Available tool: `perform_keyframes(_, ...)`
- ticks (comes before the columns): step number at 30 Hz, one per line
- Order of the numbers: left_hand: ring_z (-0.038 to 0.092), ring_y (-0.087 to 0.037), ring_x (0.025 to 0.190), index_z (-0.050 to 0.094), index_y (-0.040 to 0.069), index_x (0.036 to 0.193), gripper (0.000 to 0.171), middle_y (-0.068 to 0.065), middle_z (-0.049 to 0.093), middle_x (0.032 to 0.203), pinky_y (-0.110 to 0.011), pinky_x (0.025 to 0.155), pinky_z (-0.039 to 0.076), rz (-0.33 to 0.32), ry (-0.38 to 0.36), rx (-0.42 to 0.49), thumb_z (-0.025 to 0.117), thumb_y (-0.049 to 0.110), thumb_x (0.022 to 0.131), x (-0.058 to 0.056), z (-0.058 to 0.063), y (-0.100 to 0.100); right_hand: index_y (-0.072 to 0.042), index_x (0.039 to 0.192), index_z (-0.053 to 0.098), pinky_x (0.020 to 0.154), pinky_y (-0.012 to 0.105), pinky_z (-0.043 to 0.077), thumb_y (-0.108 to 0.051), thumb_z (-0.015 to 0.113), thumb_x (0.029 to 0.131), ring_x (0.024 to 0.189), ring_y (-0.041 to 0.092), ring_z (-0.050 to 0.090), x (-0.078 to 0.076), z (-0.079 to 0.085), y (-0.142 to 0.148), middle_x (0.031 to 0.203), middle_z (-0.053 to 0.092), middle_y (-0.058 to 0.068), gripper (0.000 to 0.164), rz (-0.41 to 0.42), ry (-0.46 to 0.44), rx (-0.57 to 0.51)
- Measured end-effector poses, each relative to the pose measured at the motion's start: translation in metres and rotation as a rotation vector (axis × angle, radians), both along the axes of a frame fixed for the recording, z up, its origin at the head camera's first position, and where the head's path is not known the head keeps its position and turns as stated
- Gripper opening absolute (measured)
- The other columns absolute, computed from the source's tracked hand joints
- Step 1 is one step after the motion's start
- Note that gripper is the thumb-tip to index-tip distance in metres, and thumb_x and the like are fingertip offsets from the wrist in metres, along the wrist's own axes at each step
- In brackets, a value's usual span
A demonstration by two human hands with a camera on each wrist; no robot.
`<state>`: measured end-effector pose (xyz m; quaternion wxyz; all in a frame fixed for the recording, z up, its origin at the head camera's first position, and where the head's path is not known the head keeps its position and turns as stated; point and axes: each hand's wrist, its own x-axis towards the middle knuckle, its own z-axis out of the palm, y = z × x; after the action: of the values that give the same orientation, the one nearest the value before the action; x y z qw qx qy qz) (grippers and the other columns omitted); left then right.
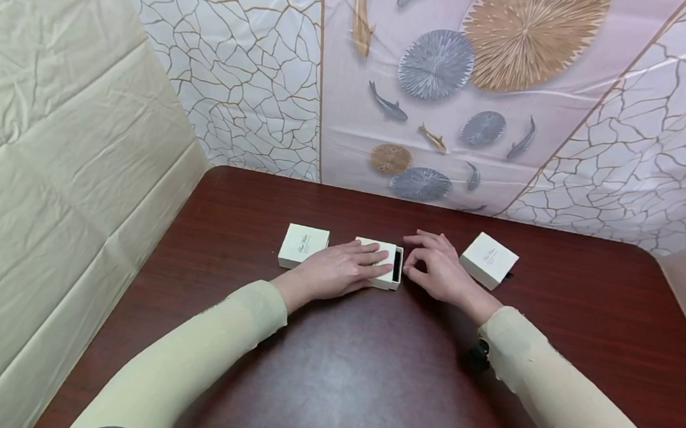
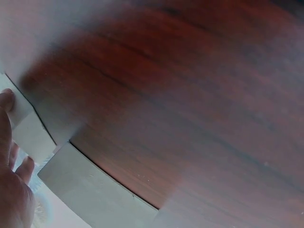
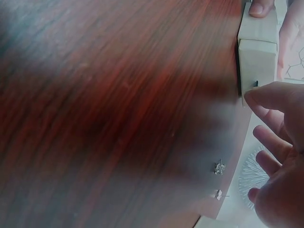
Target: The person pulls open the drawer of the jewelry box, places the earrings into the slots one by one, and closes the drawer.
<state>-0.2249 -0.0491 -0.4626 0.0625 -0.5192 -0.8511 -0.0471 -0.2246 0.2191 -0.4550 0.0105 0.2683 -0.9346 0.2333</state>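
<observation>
A small white drawer box (image 1: 383, 281) sits on the table between both hands, its inner tray partly out to the right and showing a dark inside. My left hand (image 1: 340, 269) holds it, the fingers across the lid and the thumb (image 3: 259, 8) against the near side. At the tray's right end, my right hand (image 1: 437, 269) brings thumb and index finger together on a small black pull tab (image 3: 256, 83); its other fingers are spread. Two small sparkly stud earrings (image 3: 219, 167) lie on the table near the right hand, hidden in the head view.
A matching white box (image 1: 304, 245) with printed lettering stands just left of the left hand. Another box (image 1: 489, 259) sits angled beyond the right wrist, a black tab at its edge. The dark wooden table (image 1: 332, 380) ends at a patterned backdrop (image 1: 255, 93).
</observation>
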Motion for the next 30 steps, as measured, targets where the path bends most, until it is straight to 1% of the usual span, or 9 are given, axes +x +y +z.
perform_keyframes(5, 0.043, -0.027, 0.155, 0.057, 0.019, 0.157, 0.049, -0.009, 0.05, 0.163, -0.047, 0.127, 0.035, 0.003, -0.003, -0.01, 0.063, 0.03, 0.11, 0.0, 0.001, 0.001, -0.013, 0.081, 0.073, 0.125, 0.074, 0.018, -0.003, 0.073, 0.092, 0.151, 0.047, 0.041, 0.001, 0.001, 0.006, 0.146, 0.063, 0.023, 0.015, -0.007, 0.005, 0.002)
perform_keyframes(12, 0.043, -0.027, 0.154, 0.057, 0.019, 0.157, 0.049, -0.009, 0.05, 0.163, -0.048, 0.127, 0.036, 0.002, -0.017, -0.005, 0.063, 0.029, 0.11, 0.001, 0.001, 0.002, -0.013, 0.078, 0.072, 0.123, 0.075, 0.02, -0.001, 0.072, 0.09, 0.149, 0.049, 0.042, 0.004, 0.002, 0.013, 0.144, 0.064, 0.024, 0.016, -0.005, 0.037, -0.001)
perform_keyframes(18, 0.044, -0.028, 0.154, 0.058, 0.018, 0.157, 0.049, -0.009, 0.051, 0.163, -0.048, 0.126, 0.036, 0.001, -0.016, 0.005, 0.064, 0.028, 0.109, 0.001, 0.001, 0.002, -0.014, 0.078, 0.071, 0.123, 0.076, 0.02, -0.001, 0.071, 0.09, 0.148, 0.048, 0.043, 0.006, 0.004, 0.017, 0.143, 0.064, 0.024, 0.018, -0.007, 0.048, 0.007)
perform_keyframes(24, 0.044, -0.028, 0.154, 0.057, 0.019, 0.157, 0.049, -0.009, 0.051, 0.162, -0.049, 0.126, 0.036, -0.002, -0.01, 0.008, 0.064, 0.028, 0.109, 0.0, -0.001, 0.002, -0.016, 0.075, 0.07, 0.123, 0.076, 0.02, 0.0, 0.071, 0.087, 0.148, 0.047, 0.044, 0.008, 0.005, 0.022, 0.142, 0.065, 0.023, 0.019, -0.008, 0.074, 0.015)
perform_keyframes(30, 0.045, -0.028, 0.153, 0.058, 0.018, 0.156, 0.049, -0.009, 0.053, 0.161, -0.048, 0.125, 0.038, -0.007, -0.006, 0.026, 0.065, 0.028, 0.109, 0.0, -0.002, 0.002, -0.015, 0.077, 0.071, 0.123, 0.075, 0.019, -0.003, 0.075, 0.087, 0.148, 0.047, 0.043, 0.01, 0.007, 0.026, 0.142, 0.065, 0.023, 0.017, -0.009, 0.081, 0.038)
